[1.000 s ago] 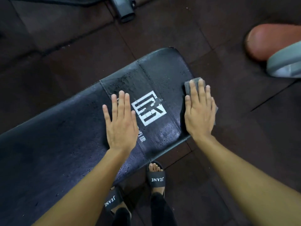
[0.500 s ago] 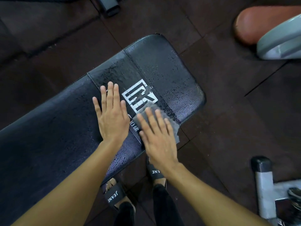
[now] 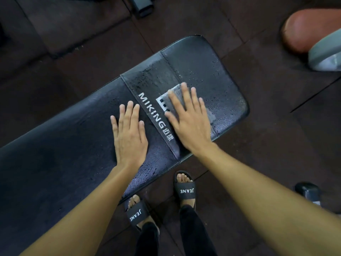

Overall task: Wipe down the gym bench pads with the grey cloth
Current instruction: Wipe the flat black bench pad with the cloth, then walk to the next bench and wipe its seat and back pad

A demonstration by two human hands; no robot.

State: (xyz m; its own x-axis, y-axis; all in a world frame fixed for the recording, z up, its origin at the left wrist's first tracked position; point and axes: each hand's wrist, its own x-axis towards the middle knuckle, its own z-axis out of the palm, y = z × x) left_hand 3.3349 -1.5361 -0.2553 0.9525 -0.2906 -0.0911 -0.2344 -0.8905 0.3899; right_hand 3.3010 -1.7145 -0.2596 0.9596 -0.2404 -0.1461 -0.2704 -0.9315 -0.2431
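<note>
Nearest, two feet in black slides [image 3: 186,191] stand on dark rubber floor tiles [image 3: 267,148], toes at the near long edge of a black bench pad [image 3: 70,141] that runs from lower left to a rounded end at upper right. The left hand [image 3: 129,133] lies flat on the pad, fingers straight and close together, holding nothing. Just beside it, across white MIKING lettering [image 3: 152,112], the right hand [image 3: 188,122] presses the grey cloth [image 3: 176,93] onto the droplet-speckled end section with straight, slightly spread fingers. Cloth shows past the fingertips and the little-finger side. Bare wet pad lies between the cloth and the rounded end. Beyond is open floor, then a grey metal foot [image 3: 142,5] and, far right, a reddish pad [image 3: 302,28].
</note>
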